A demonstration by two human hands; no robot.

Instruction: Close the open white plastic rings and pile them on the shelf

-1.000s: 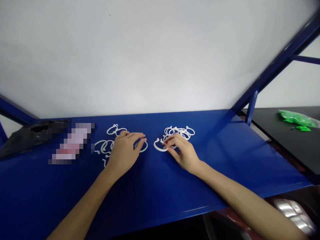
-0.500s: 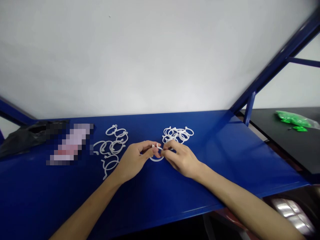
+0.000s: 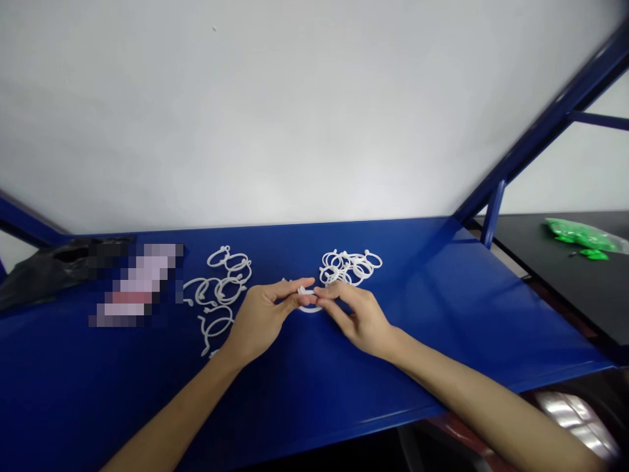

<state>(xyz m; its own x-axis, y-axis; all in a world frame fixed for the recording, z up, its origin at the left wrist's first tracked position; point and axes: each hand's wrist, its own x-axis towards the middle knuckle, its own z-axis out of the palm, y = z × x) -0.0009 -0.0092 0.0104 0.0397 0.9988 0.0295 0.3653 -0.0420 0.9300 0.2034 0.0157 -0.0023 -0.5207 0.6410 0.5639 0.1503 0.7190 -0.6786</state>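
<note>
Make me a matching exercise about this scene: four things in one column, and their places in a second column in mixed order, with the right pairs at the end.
Things
1. single white ring
2. tight pile of rings
3. loose rings
4. green bag

Places
A. on the black table, far right
B. spread on the blue shelf, beside the left hand
C. pinched between both hands
D. just beyond the right hand

Pairs: 1-C, 2-D, 3-B, 4-A.
</note>
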